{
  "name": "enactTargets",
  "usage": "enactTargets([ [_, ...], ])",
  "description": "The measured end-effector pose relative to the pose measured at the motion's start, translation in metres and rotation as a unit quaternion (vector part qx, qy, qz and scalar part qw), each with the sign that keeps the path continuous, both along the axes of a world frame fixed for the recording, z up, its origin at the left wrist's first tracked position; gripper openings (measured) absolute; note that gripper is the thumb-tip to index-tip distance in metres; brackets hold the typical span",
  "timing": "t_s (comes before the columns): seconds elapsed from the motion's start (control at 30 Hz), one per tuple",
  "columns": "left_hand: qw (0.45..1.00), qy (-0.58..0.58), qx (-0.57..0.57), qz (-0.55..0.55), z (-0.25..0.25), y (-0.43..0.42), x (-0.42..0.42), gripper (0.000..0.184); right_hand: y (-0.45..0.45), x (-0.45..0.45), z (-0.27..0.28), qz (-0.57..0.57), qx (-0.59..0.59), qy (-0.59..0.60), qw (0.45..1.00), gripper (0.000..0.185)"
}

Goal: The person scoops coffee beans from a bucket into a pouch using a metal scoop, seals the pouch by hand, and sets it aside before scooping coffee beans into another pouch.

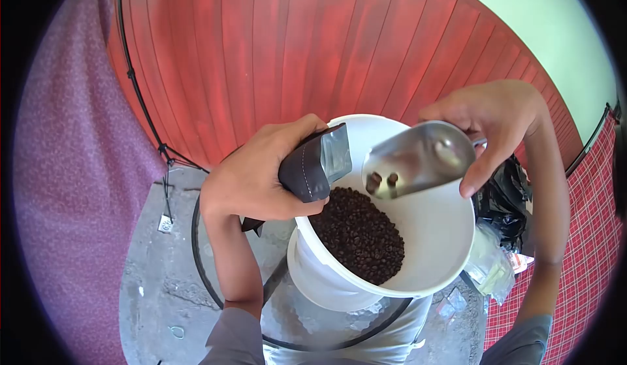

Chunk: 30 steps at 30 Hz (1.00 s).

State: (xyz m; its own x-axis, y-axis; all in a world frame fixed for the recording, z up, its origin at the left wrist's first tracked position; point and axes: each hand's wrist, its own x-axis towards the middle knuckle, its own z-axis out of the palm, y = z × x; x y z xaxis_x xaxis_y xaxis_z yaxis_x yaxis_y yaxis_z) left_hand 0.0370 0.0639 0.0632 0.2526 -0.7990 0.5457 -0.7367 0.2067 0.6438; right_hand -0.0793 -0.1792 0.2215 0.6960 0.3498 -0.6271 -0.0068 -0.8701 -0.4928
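My left hand is closed round a black pouch, whose silvery inside shows at its open mouth. The pouch is at the left rim of a white bucket. Dark coffee beans lie heaped against the bucket's left side. In my right hand is a metal scoop, gripped by its handle and held over the bucket. A few beans lie near the scoop's lip, which points left toward the pouch.
A red plank wall rises behind the bucket. Black plastic bags and a clear plastic bag lie to its right. Purple cloth hangs at the left, and red checked cloth is at the right. A dark cable runs down the wall.
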Motion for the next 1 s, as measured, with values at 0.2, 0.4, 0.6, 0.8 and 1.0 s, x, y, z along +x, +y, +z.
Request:
enactTargets([
  [0.2, 1.000, -0.013, -0.004, 0.012, 0.003, 0.005, 0.002, 0.056, 0.057, 0.013, 0.041, -0.009, -0.295, -0.114, 0.949, 0.043],
  [0.4, 0.999, -0.003, 0.027, 0.030, 0.009, 0.010, -0.003, 0.059, 0.085, 0.006, 0.049, -0.010, -0.402, -0.190, 0.896, 0.049],
  [0.6, 0.999, 0.008, 0.032, 0.025, 0.004, 0.009, 0.004, 0.064, 0.045, -0.024, 0.021, 0.028, -0.380, -0.322, 0.867, 0.060],
  [0.8, 0.998, -0.008, -0.036, 0.044, -0.002, 0.004, 0.007, 0.065, 0.035, -0.063, -0.043, -0.017, -0.377, -0.277, 0.884, 0.067],
  [1.0, 0.967, 0.234, -0.024, 0.102, -0.027, 0.011, -0.004, 0.055, 0.031, -0.076, -0.106, 0.001, -0.371, -0.276, 0.887, 0.069],
])
